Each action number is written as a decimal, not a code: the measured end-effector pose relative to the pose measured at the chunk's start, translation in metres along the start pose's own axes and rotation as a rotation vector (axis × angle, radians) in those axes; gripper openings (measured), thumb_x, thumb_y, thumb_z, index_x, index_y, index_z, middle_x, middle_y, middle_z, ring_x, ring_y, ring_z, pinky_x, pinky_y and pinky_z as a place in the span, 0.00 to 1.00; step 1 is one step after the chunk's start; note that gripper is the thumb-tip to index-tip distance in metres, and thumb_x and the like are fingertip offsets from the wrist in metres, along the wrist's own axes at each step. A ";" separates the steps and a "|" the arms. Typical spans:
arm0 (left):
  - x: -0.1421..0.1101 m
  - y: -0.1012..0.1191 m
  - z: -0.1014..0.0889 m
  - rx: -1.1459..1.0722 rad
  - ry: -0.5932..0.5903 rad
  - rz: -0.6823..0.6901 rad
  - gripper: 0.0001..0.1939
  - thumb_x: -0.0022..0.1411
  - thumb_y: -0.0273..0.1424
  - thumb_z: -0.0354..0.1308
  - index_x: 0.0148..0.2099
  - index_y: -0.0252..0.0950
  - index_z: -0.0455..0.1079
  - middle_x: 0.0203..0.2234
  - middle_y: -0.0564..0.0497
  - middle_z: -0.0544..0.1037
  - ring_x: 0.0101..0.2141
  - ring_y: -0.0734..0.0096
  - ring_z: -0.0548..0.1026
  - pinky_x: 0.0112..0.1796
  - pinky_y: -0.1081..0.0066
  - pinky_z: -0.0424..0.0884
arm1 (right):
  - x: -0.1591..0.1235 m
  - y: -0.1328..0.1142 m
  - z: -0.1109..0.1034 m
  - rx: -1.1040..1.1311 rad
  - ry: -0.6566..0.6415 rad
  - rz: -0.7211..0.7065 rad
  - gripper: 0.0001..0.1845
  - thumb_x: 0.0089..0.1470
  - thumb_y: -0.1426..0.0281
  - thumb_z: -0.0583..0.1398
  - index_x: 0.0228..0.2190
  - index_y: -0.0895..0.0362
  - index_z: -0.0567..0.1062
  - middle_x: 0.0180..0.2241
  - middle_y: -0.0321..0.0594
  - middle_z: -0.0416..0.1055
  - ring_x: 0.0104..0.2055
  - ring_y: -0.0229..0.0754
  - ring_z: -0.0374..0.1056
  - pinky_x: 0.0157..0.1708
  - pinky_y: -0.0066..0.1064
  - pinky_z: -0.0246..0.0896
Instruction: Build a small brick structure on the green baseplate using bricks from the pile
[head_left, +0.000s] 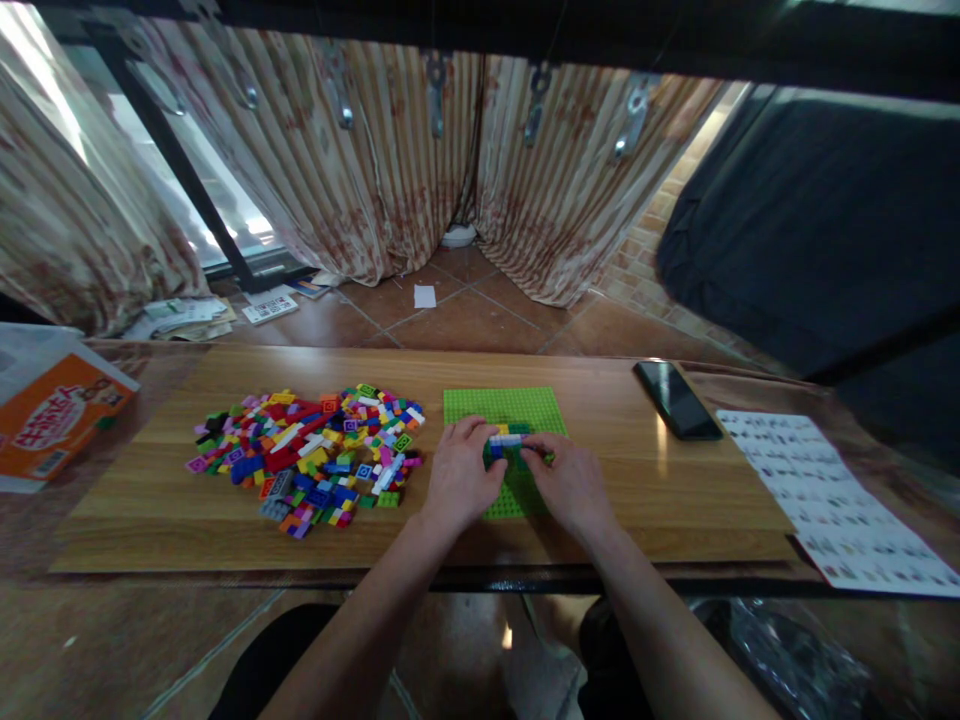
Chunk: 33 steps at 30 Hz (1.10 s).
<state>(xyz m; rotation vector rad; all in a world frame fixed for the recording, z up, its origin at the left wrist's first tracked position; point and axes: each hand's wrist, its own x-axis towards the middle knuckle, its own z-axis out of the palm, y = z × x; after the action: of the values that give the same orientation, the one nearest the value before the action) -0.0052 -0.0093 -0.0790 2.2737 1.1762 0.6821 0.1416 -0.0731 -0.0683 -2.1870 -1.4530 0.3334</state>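
A cluster of smooth plastic bricks (508, 440), white and blue with touches of yellow and green, sits over the middle of a square lime-green baseplate (465, 402) whose face is dotted with even rows of studs. The left hand (461, 468) curves round the cluster's left end, thumb toward the near side, and the right hand (571, 482) has its bent fingers at the right end; fingers and bricks overlap so closely that I cannot tell whether either grip is clamped on a piece. To the left spreads a loose pile (300, 440) of glossy, hard-edged blocks, square and oblong, in red, blue, yellow, pink and green. All this rests on a long surface (615, 400) of wood-grained, faintly shiny board, along with a flat black phone (677, 400) to the right. Beyond the board's right end lies a white printed sheet (832, 500); past the left end stands a translucent tub (60, 410) with an orange label. Behind, striped, flower-patterned curtains (375, 170) hang in soft folds above a reddish tiled floor (465, 270), with dark, matte cloth (810, 220) draped at right.
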 end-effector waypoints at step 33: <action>0.000 -0.001 0.000 0.017 0.001 0.032 0.18 0.57 0.27 0.60 0.51 0.36 0.72 0.53 0.42 0.72 0.55 0.54 0.68 0.56 0.55 0.66 | 0.001 0.004 -0.005 0.085 -0.074 -0.153 0.11 0.55 0.66 0.63 0.41 0.53 0.79 0.38 0.40 0.72 0.38 0.41 0.69 0.42 0.33 0.63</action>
<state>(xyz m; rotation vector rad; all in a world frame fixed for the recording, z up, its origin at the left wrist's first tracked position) -0.0053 -0.0087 -0.0795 2.3107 1.1524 0.6880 0.1481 -0.0747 -0.0659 -2.0022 -1.6048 0.4180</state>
